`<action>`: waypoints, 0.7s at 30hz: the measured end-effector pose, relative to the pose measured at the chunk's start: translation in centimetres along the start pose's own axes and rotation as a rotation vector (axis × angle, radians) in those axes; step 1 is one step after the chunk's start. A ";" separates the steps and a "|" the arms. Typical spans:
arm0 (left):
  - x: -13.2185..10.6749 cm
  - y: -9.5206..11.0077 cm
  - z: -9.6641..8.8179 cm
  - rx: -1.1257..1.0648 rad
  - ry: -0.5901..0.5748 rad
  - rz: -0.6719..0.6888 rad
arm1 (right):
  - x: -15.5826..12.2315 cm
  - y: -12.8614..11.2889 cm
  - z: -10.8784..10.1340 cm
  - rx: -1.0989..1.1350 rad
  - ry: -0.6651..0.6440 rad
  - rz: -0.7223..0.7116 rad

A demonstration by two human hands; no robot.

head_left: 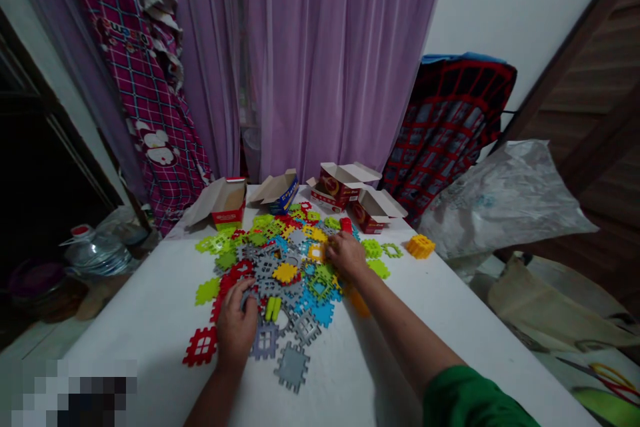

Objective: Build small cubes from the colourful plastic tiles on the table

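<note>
Left hand (pixel 235 327) low at the near edge, fingers curled narrow on a grey plastic tile (pixel 250 298), grip unclear; right hand (pixel 346 255) up top, fingers lightly spread, touching a yellow tile (pixel 316 252); the pile of plastic tiles (pixel 285 273) sprawls mid-frame on the white table (pixel 140 320).

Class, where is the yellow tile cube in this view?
In the head view, the yellow tile cube sits on the white table, just right of a green outline tile, beyond the right hand.

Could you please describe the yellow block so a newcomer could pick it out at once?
On the white table, flat multicoloured plastic waffle tiles lie heaped. Right of the heap sits the yellow-orange plastic block, chunky and cube-shaped, unlike the flat green tiles beside it.
</note>
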State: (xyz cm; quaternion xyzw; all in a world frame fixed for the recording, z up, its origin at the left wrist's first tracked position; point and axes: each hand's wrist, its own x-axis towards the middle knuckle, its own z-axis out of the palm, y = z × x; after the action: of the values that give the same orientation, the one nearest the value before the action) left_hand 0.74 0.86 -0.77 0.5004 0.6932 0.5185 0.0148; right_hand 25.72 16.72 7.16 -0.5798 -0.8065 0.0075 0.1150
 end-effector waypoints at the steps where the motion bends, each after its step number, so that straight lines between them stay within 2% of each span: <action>1: -0.1 0.0 0.0 -0.004 0.005 0.005 | 0.7 -0.3 0.1 -0.021 -0.014 -0.025; 7: -0.3 0.0 -0.1 0.000 0.024 0.036 | 4.7 -2.5 1.3 -0.027 -0.077 -0.106; 12: -0.4 0.0 0.1 0.002 0.049 0.053 | 7.0 -3.8 2.2 -0.010 -0.138 -0.128; 16: -0.4 0.1 0.1 -0.009 0.053 0.045 | 7.6 -3.9 2.4 0.024 -0.150 -0.130; 21: -0.5 0.2 0.1 -0.022 0.032 0.033 | 6.6 -3.5 2.1 0.111 -0.088 -0.119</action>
State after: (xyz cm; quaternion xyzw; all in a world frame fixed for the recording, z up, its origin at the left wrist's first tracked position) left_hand 1.14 0.56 -0.89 0.5032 0.6794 0.5341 0.0008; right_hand 20.06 21.98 6.80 -0.5226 -0.8423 0.0709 0.1115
